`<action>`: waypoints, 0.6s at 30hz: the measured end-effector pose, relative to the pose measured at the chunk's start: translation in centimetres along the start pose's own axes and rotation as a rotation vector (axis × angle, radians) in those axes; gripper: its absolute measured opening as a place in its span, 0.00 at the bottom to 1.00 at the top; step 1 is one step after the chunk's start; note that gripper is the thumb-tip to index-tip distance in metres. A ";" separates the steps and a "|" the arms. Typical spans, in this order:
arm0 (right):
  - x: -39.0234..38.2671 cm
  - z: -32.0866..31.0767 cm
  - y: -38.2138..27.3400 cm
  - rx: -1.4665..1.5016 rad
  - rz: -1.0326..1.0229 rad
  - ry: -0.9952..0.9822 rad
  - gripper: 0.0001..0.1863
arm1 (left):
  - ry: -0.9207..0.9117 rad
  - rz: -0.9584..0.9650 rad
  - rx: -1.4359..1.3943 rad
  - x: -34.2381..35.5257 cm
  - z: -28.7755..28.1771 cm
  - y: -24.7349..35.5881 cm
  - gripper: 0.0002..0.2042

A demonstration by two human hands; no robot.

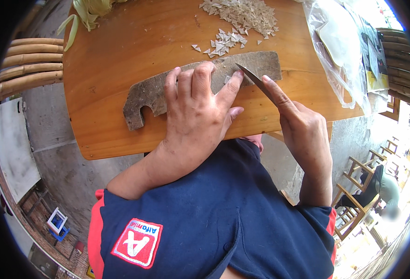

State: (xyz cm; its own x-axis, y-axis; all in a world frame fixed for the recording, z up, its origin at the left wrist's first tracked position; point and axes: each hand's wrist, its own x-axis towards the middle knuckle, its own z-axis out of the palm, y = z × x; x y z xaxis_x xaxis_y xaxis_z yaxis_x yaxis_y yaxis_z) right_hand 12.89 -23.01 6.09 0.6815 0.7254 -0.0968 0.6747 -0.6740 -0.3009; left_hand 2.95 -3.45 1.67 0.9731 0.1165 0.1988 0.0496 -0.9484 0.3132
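Observation:
A worn grey wooden board with a hooked notch at its left end lies across the table's near part. My left hand rests on it, fingers spread, the index fingertip pressed near the knife's tip. My right hand is closed round a thin dark knife, index finger stretched along its back; the handle is hidden in the palm. The blade points up and left, its tip over the board. Beside my left index finger lies a small pale piece. Just beyond the board is a small group of pale triangular pieces.
A larger heap of the same pieces sits farther back on the wooden table. Pale strips hang over its far left corner. A clear plastic bag covers the right edge. Bamboo seats flank both sides; a person bends at far right.

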 end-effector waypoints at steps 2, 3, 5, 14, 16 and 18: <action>0.0 0.1 -0.1 -0.010 -0.003 0.008 0.41 | -0.001 0.003 -0.004 0.0 0.0 0.0 0.31; 0.0 0.1 -0.1 -0.015 -0.005 0.012 0.41 | -0.001 0.003 -0.007 0.0 0.0 -0.1 0.31; -0.1 0.0 -0.4 -0.071 -0.007 0.001 0.42 | 0.006 0.007 -0.009 -0.1 0.0 -0.1 0.31; -0.6 1.2 -1.6 -0.149 -0.033 0.009 0.46 | 0.009 0.008 -0.010 -0.1 0.1 -0.1 0.30; -0.6 1.1 -1.6 -0.079 -0.002 0.016 0.44 | 0.016 0.005 -0.007 -0.1 0.1 -0.2 0.30; -1.0 0.8 -1.3 0.035 0.051 0.032 0.42 | 0.028 0.006 -0.011 -0.1 0.2 -0.2 0.31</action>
State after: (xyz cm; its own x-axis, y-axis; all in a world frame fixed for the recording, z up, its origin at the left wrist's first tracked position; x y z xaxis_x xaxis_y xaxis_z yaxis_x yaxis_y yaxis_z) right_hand 11.08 -22.77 5.78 0.7236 0.6853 -0.0823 0.6291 -0.7039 -0.3296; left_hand 2.89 -3.33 1.41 0.9667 0.1189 0.2267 0.0409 -0.9460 0.3217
